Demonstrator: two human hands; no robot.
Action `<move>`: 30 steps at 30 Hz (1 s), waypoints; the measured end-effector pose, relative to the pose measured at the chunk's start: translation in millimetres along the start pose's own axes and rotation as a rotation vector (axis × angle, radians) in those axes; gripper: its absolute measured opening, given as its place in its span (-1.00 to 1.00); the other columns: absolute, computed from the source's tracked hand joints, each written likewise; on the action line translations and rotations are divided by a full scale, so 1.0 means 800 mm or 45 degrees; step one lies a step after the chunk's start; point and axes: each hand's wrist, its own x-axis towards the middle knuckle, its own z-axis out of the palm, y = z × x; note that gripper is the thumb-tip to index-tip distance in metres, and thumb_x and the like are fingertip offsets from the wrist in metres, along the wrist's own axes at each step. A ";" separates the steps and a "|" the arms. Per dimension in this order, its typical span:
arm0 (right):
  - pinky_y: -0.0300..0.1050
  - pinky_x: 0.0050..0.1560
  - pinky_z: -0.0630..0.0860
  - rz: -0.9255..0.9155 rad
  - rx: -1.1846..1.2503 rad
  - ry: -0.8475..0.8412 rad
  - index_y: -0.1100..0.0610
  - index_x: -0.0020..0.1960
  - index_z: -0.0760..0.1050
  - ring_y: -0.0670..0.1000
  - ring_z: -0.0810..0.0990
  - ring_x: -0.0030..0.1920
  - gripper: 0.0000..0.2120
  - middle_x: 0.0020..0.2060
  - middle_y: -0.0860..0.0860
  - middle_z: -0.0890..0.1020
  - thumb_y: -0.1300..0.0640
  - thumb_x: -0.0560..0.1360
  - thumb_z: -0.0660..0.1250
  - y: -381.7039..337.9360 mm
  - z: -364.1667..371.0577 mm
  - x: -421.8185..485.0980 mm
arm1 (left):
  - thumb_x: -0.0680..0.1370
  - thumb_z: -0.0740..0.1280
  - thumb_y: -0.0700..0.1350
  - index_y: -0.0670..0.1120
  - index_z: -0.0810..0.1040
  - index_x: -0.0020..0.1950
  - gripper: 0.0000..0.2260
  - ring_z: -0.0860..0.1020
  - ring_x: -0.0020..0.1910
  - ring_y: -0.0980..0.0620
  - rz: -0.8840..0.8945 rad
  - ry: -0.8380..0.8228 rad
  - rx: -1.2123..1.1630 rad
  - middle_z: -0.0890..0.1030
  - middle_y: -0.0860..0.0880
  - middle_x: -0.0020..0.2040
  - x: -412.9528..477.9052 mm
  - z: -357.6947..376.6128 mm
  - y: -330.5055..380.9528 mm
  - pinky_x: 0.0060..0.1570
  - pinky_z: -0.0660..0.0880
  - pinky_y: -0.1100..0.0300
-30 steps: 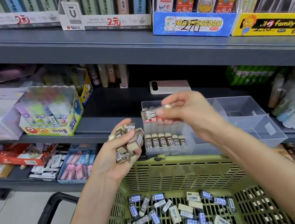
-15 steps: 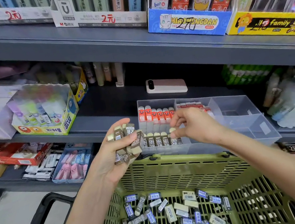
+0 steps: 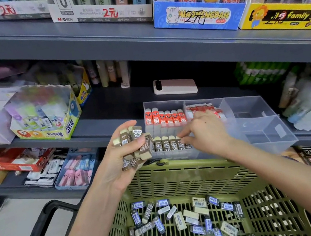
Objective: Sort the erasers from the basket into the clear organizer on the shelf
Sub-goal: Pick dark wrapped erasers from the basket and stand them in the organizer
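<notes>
Fingers [image 3: 186,133] of the right hand [image 3: 206,133] are pinching an eraser [image 3: 180,145] into the organizer [image 3: 255,128] row. The left hand [image 3: 114,161] is gripping spares [image 3: 141,141] close by for refilling.

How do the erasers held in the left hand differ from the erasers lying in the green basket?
Sleeves: the held erasers wear brown ones; most basket erasers wear blue.
Pose: the left hand grips the held erasers in one tight bunch; the basket erasers lie loose and scattered on the floor of the green basket.
Both are small rectangular blocks in printed sleeves.
</notes>
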 end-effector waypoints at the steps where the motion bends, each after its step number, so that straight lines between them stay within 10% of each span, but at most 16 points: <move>1: -0.08 -0.07 0.13 -0.034 -0.109 0.003 -0.13 0.05 0.62 0.01 0.44 -0.04 -0.82 -0.15 -0.08 0.68 -0.05 0.51 0.29 -0.001 -0.004 0.001 | 0.23 0.39 -0.32 0.02 0.63 -0.04 -0.63 0.64 -0.35 0.02 0.017 0.008 0.011 0.64 -0.03 -0.28 -0.001 0.001 0.000 -0.46 0.52 0.24; 5: -0.12 -0.11 0.28 -0.039 0.323 0.376 -0.02 0.01 0.65 0.04 0.54 -0.20 -0.83 -0.33 -0.07 0.64 0.02 0.53 0.30 -0.027 -0.034 -0.012 | 0.20 0.44 -0.29 0.07 0.65 -0.10 -0.64 0.65 -0.33 0.03 0.104 0.030 0.081 0.64 0.01 -0.30 -0.003 0.003 0.001 -0.44 0.54 0.23; 8: -0.40 -0.13 0.33 -0.045 1.128 0.040 -0.02 0.13 0.56 -0.22 0.52 -0.15 -0.77 -0.17 -0.17 0.61 -0.03 0.50 0.31 -0.059 -0.061 -0.025 | 0.21 0.47 -0.29 0.09 0.65 -0.09 -0.63 0.64 -0.32 0.04 0.159 0.057 0.112 0.63 0.01 -0.29 -0.004 0.005 0.001 -0.42 0.55 0.22; 14: -0.28 -0.14 0.46 -0.109 0.889 0.243 0.04 0.12 0.54 -0.20 0.53 -0.15 -0.68 -0.15 -0.13 0.59 -0.12 0.48 0.30 -0.096 -0.063 -0.038 | 0.11 0.57 -0.22 0.11 0.63 -0.02 -0.50 0.61 -0.24 0.01 0.248 0.075 0.161 0.60 0.00 -0.26 -0.009 0.007 0.002 -0.29 0.59 0.13; 23: -0.32 -0.51 0.39 0.405 1.754 -0.375 0.19 -0.16 0.61 -0.10 0.45 -0.49 -0.97 -0.50 -0.03 0.56 0.28 0.44 0.40 -0.060 -0.068 0.000 | 0.24 0.55 -0.29 0.09 0.58 0.03 -0.55 0.61 -0.30 0.07 0.317 -0.077 0.350 0.63 0.02 -0.27 -0.016 0.017 -0.004 -0.35 0.55 0.22; 30: -0.17 -0.14 0.49 0.343 0.895 0.153 0.12 -0.15 0.59 -0.11 0.55 -0.29 -0.96 -0.32 -0.03 0.63 0.21 0.42 0.43 0.003 -0.060 0.005 | 0.24 0.49 -0.24 0.06 0.62 0.01 -0.61 0.61 -0.29 -0.01 0.237 0.055 0.185 0.57 -0.11 -0.18 -0.010 0.010 -0.001 -0.39 0.54 0.20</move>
